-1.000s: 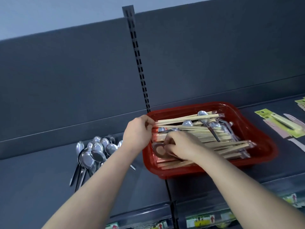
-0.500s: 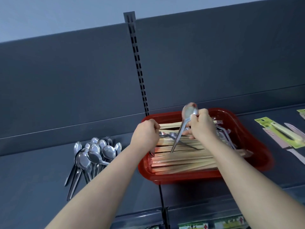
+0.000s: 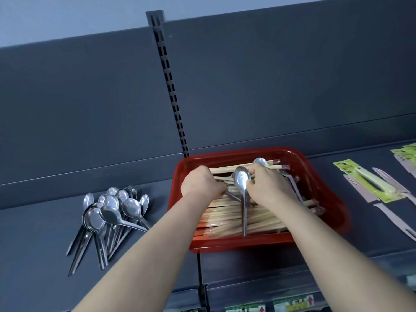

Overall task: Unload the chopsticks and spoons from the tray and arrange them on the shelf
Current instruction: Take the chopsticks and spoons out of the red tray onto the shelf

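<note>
A red tray (image 3: 324,188) sits on the dark shelf (image 3: 40,248), filled with wooden chopsticks (image 3: 227,217) and a few steel spoons. My right hand (image 3: 267,185) holds a steel spoon (image 3: 242,183) by its bowl end, the handle pointing down toward me over the chopsticks. My left hand (image 3: 201,183) is curled inside the tray's left part, gripping chopstick ends; another spoon's handle shows just under it. A pile of several spoons (image 3: 112,212) lies on the shelf left of the tray.
Packaged knives and peelers (image 3: 378,183) lie on the shelf right of the tray. A slotted upright (image 3: 171,91) runs up the dark back panel behind the tray. Price labels (image 3: 290,305) line the shelf's front edge.
My right hand took a spoon out of the tray, raised it, then lowered it slightly with the handle now pointing straight toward me. My left hand stayed at the chopstick ends.
</note>
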A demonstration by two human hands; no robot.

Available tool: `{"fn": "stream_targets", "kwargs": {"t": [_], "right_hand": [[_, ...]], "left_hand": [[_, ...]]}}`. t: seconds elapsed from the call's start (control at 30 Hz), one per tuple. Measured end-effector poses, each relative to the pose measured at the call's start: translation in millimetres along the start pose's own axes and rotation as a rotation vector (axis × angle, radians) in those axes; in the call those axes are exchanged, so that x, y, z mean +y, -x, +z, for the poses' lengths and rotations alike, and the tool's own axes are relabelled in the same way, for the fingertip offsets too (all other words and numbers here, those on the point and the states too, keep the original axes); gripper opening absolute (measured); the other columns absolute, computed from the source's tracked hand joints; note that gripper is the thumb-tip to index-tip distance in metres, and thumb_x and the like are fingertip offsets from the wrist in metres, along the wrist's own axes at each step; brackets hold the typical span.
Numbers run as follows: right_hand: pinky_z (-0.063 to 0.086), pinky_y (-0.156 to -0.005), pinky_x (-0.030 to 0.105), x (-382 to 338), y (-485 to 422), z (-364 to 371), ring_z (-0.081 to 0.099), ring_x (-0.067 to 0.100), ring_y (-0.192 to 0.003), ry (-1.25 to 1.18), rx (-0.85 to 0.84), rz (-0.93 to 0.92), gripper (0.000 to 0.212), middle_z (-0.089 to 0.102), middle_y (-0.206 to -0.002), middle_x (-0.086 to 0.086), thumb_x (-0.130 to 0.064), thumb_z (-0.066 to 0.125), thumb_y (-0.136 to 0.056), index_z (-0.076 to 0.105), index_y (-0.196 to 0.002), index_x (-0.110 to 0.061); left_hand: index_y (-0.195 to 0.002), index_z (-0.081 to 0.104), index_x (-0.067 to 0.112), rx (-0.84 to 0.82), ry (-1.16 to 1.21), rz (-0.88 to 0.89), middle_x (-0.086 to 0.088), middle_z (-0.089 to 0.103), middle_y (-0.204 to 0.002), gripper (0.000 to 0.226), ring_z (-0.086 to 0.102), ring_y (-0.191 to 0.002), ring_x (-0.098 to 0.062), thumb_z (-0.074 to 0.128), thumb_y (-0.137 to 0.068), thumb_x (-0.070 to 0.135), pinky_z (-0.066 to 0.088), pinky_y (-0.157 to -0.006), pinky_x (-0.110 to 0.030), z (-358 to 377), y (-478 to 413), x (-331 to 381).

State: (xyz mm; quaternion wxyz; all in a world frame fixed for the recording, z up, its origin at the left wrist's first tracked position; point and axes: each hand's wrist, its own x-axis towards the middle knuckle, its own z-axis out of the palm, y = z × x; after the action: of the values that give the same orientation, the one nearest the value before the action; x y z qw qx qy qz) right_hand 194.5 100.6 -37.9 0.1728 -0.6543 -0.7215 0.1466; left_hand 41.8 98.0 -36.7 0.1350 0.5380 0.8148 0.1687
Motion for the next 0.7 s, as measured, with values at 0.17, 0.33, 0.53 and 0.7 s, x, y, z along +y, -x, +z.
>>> {"fn": "stream_targets", "kwargs": {"t": [0.17, 0.33, 0.53, 0.7], "right_hand": [[0.047, -0.069, 0.031, -4.3, -1.1, -4.1, 0.066, 0.025, -0.089, -0.027, 0.042, 0.008, 0.024, 0.070, -0.097, -0.001, -0.023, 0.045, -0.093, 0.052, -0.115, -0.026], [0.040, -0.066, 0.031, -5.4, 6.0, -4.7, 0.064, 0.028, -0.094, 0.060, 0.063, 0.001, 0.022, 0.070, -0.099, 0.003, -0.023, 0.044, -0.094, 0.052, -0.114, -0.022], [0.053, -0.077, 0.036, -8.4, 7.6, -1.2, 0.069, 0.022, -0.080, -0.134, 0.079, 0.067, 0.022, 0.069, -0.093, -0.007, -0.025, 0.045, -0.091, 0.053, -0.110, -0.030], [0.054, -0.078, 0.036, -48.1, 9.1, 0.4, 0.070, 0.018, -0.076, -0.266, 0.065, 0.052, 0.022, 0.071, -0.078, -0.010, -0.022, 0.046, -0.086, 0.053, -0.104, -0.032]], "left_hand": [[-0.070, 0.070, 0.008, -0.097, 0.282, -0.078, -0.001, 0.070, -0.057, 0.030, 0.070, -0.055, -0.021, 0.076, -0.067, 0.037, 0.061, -0.062, -0.033, -2.6, 0.2, -7.3], [-0.085, 0.068, 0.010, -0.055, 0.332, -0.112, -0.001, 0.071, -0.068, 0.047, 0.071, -0.063, -0.022, 0.075, -0.051, 0.042, 0.061, -0.064, -0.035, 3.1, 3.5, -7.5], [-0.080, 0.054, 0.010, -0.007, 0.607, -0.119, -0.005, 0.067, -0.061, 0.017, 0.070, -0.053, -0.025, 0.064, -0.067, 0.009, 0.054, -0.050, -0.034, -25.4, 3.3, -19.8], [-0.095, 0.048, 0.018, 0.064, 0.766, 0.012, -0.013, 0.070, -0.084, 0.036, 0.068, -0.068, -0.026, 0.063, -0.063, 0.011, 0.059, -0.067, -0.043, -57.0, -0.5, -55.7]]}}
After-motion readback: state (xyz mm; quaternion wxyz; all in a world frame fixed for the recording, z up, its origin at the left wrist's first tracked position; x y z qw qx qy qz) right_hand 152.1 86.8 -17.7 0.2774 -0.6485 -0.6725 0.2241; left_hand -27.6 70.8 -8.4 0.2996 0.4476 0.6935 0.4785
